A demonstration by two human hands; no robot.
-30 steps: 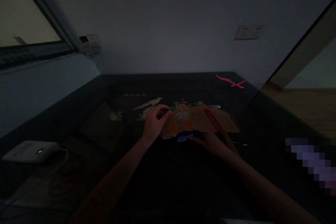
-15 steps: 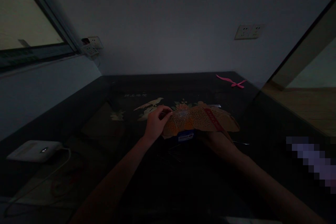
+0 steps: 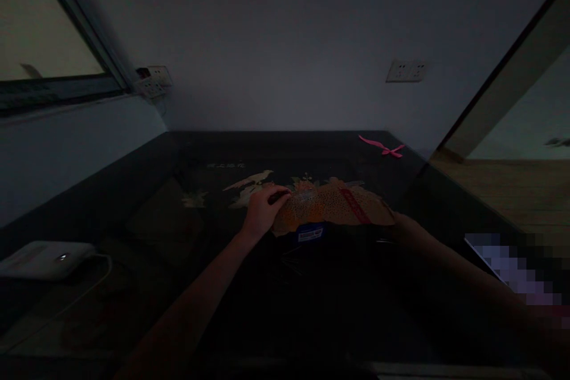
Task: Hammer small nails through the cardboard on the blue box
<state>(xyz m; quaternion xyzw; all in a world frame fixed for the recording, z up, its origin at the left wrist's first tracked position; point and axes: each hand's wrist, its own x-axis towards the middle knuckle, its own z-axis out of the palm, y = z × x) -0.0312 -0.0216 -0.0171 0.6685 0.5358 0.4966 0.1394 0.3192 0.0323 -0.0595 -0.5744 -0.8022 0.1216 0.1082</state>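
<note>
Gloom hides the fingers of my right hand (image 3: 407,227), so I cannot tell its grip; the sheet (image 3: 332,203) spans from there to my left hand (image 3: 262,212), thumb and fingertip pinching its edge.

Holds both bare forearms forward, well apart at the rear and converging toward the hands. Slants the left forearm (image 3: 211,285) up and to the right from the bottom edge, with the left wrist (image 3: 246,239) almost straight. Shows the thumb side of the left hand (image 3: 260,212) and arches the fingers (image 3: 272,189) over to meet the thumb (image 3: 281,202) at the tips, leaving a small dark hollow between. Angles the right forearm (image 3: 463,270) up and to the left from the lower right corner, more flatly than the left. Has the right hand (image 3: 406,227) in shadow, well apart from the left one, with fingertips hidden
</note>
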